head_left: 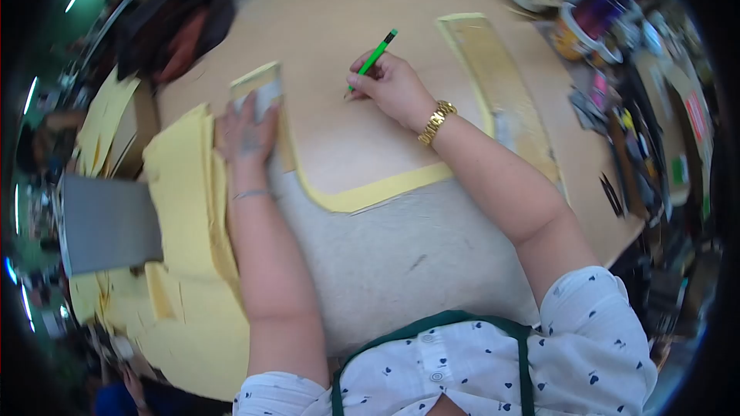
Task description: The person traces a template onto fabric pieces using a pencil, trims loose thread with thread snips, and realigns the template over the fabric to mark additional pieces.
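Observation:
My right hand holds a green pencil, its tip pointing down near the tan work surface. A gold bracelet is on that wrist. My left hand lies flat, fingers spread, on the left arm of a U-shaped template. Yellow edging runs around the template's inner curve. The template's grey body lies nearest me, and its right arm reaches away, tan and worn. My right forearm crosses over part of it.
Yellow sheets are piled at the left beside a grey box-like block. A dark bag lies at the upper left. Cups and a tub stand upper right, with tools and black tweezers below. Another person's hand shows lower left.

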Demonstrator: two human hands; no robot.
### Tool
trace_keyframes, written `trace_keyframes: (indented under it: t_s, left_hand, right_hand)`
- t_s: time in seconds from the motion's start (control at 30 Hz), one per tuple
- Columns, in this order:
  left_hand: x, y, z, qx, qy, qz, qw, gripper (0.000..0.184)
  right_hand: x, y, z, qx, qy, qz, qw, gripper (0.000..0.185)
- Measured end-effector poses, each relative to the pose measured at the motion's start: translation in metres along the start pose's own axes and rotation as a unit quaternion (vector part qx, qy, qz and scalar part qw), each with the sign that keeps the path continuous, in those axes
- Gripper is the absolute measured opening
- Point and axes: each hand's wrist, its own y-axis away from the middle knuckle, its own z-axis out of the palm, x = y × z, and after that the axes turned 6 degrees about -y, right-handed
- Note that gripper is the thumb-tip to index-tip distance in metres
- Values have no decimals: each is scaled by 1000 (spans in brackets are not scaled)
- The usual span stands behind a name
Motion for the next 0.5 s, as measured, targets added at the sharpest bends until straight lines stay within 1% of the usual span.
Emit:
trace_keyframes:
  t_s: [0.07, 0.17, 0.23, 0.33, 0.43, 0.5]
  left_hand:
    - [10, 11, -11, -5, 1, -18, 1000, 66]
    - [9, 11, -10, 3, 58, -13, 998, 62]
    - [8, 12, -9, 13, 65, -10, 998, 61]
    - [8, 12, -7, 25, 77, -10, 997, 60]
    - [8, 12, -6, 30, 87, -12, 996, 60]
    - [7, 12, -7, 29, 90, -10, 995, 60]
  right_hand:
    - [10, -24, 36, 17, 2, -34, 999, 13]
    - [29, -59, 68, 18, 94, -85, 992, 10]
    - [28, -63, 79, 30, 131, -89, 987, 10]
    - [26, -59, 84, 34, 172, -111, 978, 10]
    - [19, -42, 88, 9, 231, -118, 966, 11]
    - [14, -21, 92, -10, 281, -165, 946, 10]
